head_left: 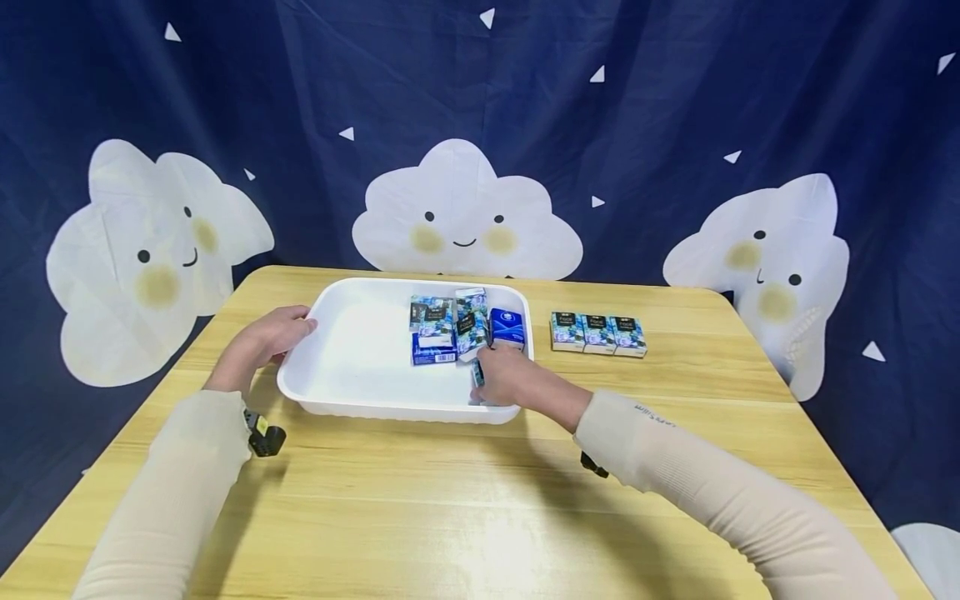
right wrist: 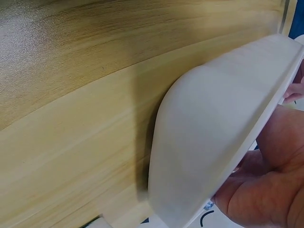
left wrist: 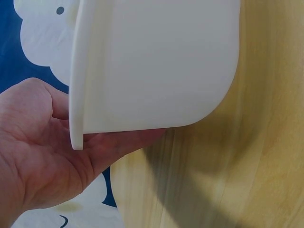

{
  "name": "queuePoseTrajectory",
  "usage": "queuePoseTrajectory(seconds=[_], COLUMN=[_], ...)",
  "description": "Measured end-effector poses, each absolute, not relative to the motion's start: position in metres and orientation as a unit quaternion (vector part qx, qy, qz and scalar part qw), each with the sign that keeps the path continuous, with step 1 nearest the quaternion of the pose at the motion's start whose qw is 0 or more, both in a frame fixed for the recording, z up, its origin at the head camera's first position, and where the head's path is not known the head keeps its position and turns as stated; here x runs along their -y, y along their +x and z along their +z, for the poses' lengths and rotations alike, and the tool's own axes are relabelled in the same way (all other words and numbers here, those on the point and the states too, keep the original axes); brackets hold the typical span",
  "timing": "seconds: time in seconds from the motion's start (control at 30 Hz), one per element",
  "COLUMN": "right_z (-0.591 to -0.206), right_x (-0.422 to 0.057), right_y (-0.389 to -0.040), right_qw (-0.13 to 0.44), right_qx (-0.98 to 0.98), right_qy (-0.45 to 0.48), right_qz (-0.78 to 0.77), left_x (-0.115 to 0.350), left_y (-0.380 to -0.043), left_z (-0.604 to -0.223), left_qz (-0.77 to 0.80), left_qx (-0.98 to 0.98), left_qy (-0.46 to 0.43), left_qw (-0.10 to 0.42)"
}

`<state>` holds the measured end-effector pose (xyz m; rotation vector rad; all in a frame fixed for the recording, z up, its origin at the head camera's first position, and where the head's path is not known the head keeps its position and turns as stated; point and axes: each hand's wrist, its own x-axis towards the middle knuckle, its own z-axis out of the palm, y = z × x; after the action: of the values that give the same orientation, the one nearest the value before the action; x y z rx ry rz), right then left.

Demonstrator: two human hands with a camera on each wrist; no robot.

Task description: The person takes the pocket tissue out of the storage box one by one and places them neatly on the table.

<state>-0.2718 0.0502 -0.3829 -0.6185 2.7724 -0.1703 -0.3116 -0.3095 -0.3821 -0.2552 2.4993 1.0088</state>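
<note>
A white plastic tray (head_left: 352, 350) sits on the wooden table. My left hand (head_left: 273, 333) grips its left end; in the left wrist view the fingers (left wrist: 114, 145) reach under the tray's side and the thumb is at the rim. Inside the tray, at its front right corner, my right hand (head_left: 508, 375) pinches a small patterned box (head_left: 477, 373), mostly covered by the fingers. Beside it lie several blue floral boxes (head_left: 471, 329) and a plain dark-blue box (head_left: 507, 325). In the right wrist view the tray wall (right wrist: 204, 123) hides the fingertips.
Three floral boxes (head_left: 598, 333) stand in a row on the table (head_left: 450, 500), right of the tray. A dark blue curtain (head_left: 645, 125) with white smiling clouds hangs behind the table's far edge.
</note>
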Motion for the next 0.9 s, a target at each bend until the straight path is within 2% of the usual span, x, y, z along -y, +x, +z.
queuePoseTrajectory(seconds=[0.9], right_z=[-0.3847], right_x=[-0.0507], right_y=[-0.2736], right_qw=[0.144], right_qx=[-0.964], right_qy=[-0.207], right_qz=[-0.084], left_x=[0.3119], left_y=[-0.3121], left_z=[-0.3841], left_qz=[0.371], left_qx=[-0.899], left_qy=[-0.087], left_qw=[0.213])
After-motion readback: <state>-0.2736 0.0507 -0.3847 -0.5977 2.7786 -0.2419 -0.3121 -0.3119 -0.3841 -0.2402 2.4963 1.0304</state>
